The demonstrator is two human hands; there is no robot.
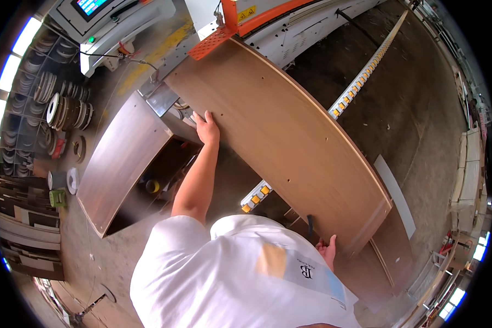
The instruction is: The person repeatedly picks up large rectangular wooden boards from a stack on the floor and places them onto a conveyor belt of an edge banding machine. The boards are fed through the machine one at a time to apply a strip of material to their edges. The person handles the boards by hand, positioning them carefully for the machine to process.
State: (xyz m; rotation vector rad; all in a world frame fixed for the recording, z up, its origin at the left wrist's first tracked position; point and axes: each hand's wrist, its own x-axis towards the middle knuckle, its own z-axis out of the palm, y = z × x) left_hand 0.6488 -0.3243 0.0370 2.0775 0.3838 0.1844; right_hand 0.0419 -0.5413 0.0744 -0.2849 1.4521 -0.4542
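A long brown wooden panel [279, 126] with several small holes lies slanting in front of me, its far end by the orange-and-white machine. My left hand [206, 130] grips its near edge toward the far end, with the thumb side on the panel and the other fingers partly hidden. Close to my body, my right hand [327, 252] is at the panel's near right corner. Its fingers are curled at the edge and partly covered by my shirt. Under the panel runs a rail with yellow rollers [255, 197].
An open-sided wooden cabinet [123, 158] stands to my left, with a tape roll inside. Rolls of edging [65, 112] fill racks behind it. The machine [284, 41] and a control screen [92, 6] are at the far side. More boards [366, 273] lie low at right.
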